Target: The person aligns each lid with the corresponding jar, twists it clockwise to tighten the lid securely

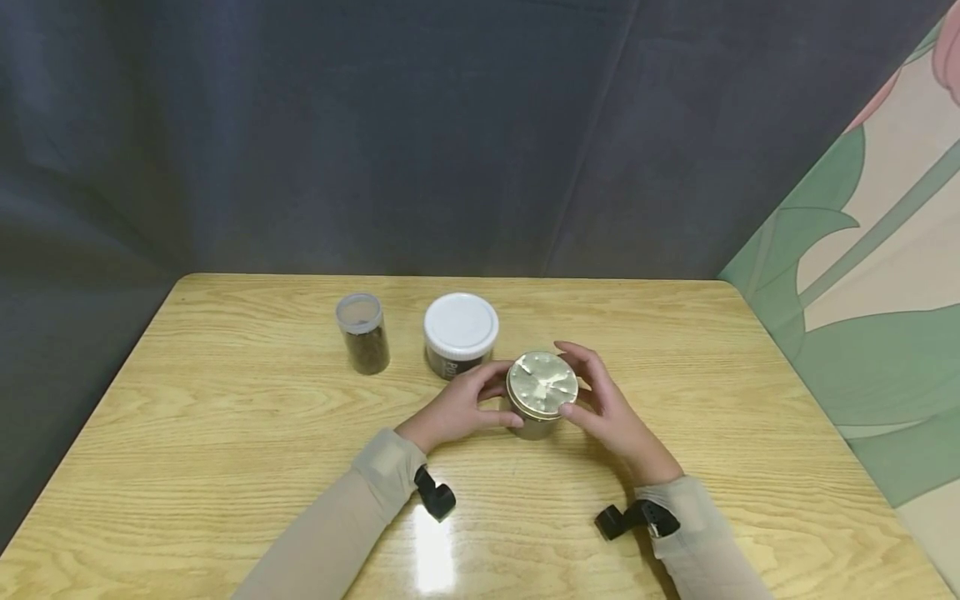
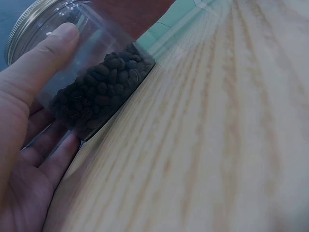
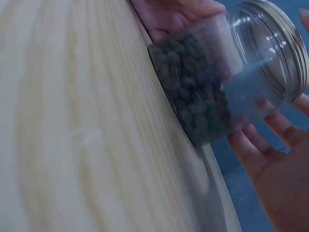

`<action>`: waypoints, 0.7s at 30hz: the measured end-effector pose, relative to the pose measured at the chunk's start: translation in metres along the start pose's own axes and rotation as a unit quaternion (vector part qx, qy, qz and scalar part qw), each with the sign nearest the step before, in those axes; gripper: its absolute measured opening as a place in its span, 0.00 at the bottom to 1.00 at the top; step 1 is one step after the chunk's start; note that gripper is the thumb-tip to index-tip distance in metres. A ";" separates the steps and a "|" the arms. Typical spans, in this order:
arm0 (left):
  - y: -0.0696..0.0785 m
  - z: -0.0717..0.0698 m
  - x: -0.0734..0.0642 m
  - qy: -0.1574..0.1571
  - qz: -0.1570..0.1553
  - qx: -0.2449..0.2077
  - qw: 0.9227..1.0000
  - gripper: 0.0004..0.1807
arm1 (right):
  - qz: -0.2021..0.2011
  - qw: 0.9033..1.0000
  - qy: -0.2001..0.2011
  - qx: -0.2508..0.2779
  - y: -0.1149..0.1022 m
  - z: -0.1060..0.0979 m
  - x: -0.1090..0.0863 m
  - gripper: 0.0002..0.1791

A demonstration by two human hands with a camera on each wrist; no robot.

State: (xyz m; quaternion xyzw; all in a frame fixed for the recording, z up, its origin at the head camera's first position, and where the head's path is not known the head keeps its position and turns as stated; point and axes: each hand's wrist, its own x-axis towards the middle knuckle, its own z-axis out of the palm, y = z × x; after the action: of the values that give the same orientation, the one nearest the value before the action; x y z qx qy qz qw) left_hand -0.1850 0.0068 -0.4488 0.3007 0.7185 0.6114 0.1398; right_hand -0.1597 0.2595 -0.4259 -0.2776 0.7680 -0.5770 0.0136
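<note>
A clear jar (image 3: pixel 193 87) of dark beans, which look like coffee beans, stands upright on the table under a gold-coloured screw lid (image 1: pixel 542 383). My left hand (image 1: pixel 465 408) holds it low from the left, with the thumb along its near side and fingers round the back. From the right, my right hand (image 1: pixel 611 417) grips around the top. Its thumb lies at the lid's near edge, and its fingers are spread behind the lid and jar. In the left wrist view the beans (image 2: pixel 101 87) fill the lower part of the jar.
Close behind my left hand is a wide tub with a white lid (image 1: pixel 461 325) and a dark body. Farther left stands a slim clear canister (image 1: pixel 366 342) with dark contents. A dark curtain (image 1: pixel 450 142) hangs behind the wooden table (image 1: pixel 225 433).
</note>
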 end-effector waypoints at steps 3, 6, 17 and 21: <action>0.000 0.000 0.000 0.000 -0.001 -0.001 1.000 0.42 | -0.013 1.000 -0.026 0.010 0.002 -0.003 0.000 0.42; 0.000 0.000 0.000 0.000 0.000 -0.001 1.000 0.42 | -0.020 0.999 -0.037 0.000 0.003 -0.005 0.000 0.42; -0.003 0.000 0.001 -0.003 0.009 0.001 1.000 0.42 | -0.006 0.999 0.011 -0.029 0.004 -0.001 0.001 0.41; -0.004 -0.001 0.001 -0.003 0.014 -0.004 1.000 0.42 | -0.004 0.999 0.012 -0.033 0.003 -0.001 0.001 0.43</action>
State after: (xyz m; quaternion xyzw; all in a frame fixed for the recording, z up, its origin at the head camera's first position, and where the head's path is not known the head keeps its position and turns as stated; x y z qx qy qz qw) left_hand -0.1872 0.0069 -0.4519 0.3122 0.7111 0.6156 0.1342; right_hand -0.1625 0.2610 -0.4282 -0.2740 0.7858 -0.5545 -0.0066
